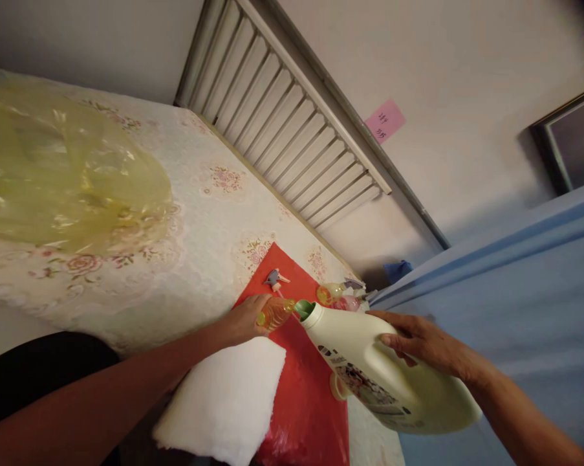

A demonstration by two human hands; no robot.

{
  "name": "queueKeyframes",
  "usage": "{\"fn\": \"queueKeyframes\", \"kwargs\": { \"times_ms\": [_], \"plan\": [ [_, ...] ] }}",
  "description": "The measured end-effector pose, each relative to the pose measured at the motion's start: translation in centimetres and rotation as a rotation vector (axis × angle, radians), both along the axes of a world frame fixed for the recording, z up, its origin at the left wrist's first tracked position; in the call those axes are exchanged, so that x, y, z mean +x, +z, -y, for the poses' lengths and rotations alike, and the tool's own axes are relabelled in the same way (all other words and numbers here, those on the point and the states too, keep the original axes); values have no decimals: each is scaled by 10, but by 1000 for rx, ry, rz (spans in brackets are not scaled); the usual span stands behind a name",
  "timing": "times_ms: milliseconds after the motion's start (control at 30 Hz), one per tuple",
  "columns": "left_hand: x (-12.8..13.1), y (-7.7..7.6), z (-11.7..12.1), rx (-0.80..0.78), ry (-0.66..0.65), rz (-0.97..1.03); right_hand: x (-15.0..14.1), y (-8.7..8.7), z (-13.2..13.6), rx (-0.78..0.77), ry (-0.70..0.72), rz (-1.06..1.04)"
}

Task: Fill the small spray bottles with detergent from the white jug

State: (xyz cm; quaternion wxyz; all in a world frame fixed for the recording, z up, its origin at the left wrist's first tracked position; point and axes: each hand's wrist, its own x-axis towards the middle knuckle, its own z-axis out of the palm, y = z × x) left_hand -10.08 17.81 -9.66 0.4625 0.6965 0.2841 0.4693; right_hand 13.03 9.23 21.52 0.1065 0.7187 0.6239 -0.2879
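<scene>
My left hand (246, 320) is wrapped round a small ribbed clear bottle (276, 314) that looks orange-yellow. With its fingers around the handle, my right hand (412, 342) holds a large pale-green jug (383, 369) with a printed label. The jug is tilted, and its green inner spout (304, 309) meets the small bottle's mouth; whether liquid is flowing I cannot tell. Just beyond my left hand, a grey trigger spray head (275, 279) lies on a red sheet (307, 375). A pale round cap (339, 387) is partly visible beside the jug's underside.
A white cloth (228, 401) lies near me by the red sheet. Several bottles, including a yellow one (329, 293) and a pink one (346, 303), stand behind the jug. A yellow plastic bag (73, 175) covers the left of the floral tablecloth (199, 239). A blue curtain (524, 291) hangs right.
</scene>
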Motion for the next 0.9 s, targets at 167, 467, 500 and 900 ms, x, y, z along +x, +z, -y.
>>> {"fn": "queueKeyframes", "kwargs": {
  "times_ms": [167,467,500,900],
  "plan": [
    [-1,3,1,1,31,-73,-1,0,0,4,-7,10],
    [-2,7,3,-48,13,-99,-2,1,2,4,1,-9],
    [-2,6,3,-49,17,-100,-1,1,2,4,1,-8],
    [0,-4,0,-37,9,-76,-6,3,1,1,6,-7]
  ]
}}
